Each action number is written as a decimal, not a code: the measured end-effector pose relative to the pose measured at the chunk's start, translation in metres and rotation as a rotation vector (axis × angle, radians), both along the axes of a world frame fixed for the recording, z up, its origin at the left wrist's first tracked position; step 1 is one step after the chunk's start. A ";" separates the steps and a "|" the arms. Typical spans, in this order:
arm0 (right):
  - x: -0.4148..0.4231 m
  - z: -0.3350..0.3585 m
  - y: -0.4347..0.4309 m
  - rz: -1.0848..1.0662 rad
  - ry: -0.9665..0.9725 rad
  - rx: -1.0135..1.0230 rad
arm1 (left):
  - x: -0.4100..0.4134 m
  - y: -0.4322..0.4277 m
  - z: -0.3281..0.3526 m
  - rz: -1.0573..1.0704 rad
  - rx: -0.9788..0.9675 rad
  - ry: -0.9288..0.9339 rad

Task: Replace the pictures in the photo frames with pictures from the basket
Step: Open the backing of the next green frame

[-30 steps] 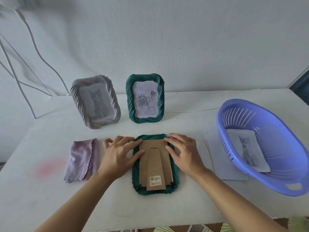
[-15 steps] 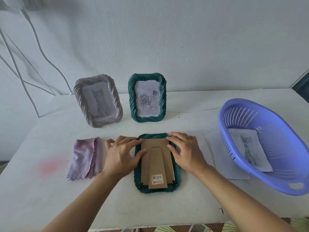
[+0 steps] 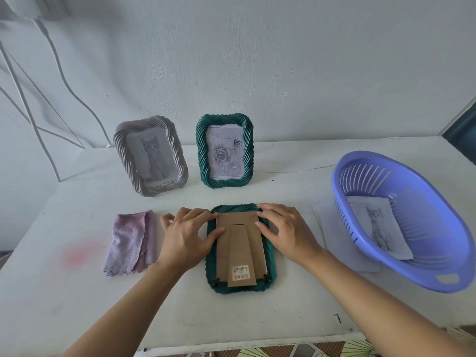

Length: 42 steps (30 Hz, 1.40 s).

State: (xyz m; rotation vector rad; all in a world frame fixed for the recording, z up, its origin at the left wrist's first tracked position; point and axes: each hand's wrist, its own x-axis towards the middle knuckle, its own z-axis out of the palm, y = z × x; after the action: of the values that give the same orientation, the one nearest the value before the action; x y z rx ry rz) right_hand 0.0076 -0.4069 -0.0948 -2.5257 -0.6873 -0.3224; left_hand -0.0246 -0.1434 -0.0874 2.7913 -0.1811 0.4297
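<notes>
Face-down green frame (image 3: 270,256) — its picture hidden; both hands cover upper corners.

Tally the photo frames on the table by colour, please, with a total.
Green frames: 2, one standing and one face down under both hands
Grey frames: 1, standing
Total: 3

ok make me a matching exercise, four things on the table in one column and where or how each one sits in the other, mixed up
Things
1. grey ribbed photo frame
2. green ribbed frame with brown cardboard back
3. folded lilac cloth
4. loose cat picture

Places or states
A. inside the purple plastic basket
B. face down between both hands
C. standing at the far left, showing a cat
D. flat, beside the left hand

Pairs: 1-C, 2-B, 3-D, 4-A
</notes>
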 end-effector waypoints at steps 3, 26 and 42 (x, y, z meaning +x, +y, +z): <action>-0.012 -0.003 0.005 -0.073 0.071 0.089 | -0.002 -0.002 -0.001 0.003 -0.006 0.023; -0.073 0.002 -0.007 0.052 0.277 0.107 | -0.077 0.010 0.002 -0.219 -0.121 0.248; -0.065 0.006 -0.007 0.019 0.263 0.168 | -0.079 -0.001 -0.007 -0.114 -0.160 0.174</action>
State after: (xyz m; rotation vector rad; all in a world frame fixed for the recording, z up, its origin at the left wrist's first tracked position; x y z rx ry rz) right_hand -0.0572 -0.4143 -0.0888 -2.3433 -0.5564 -0.0367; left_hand -0.1034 -0.1441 -0.0947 2.6278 -0.2527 0.1647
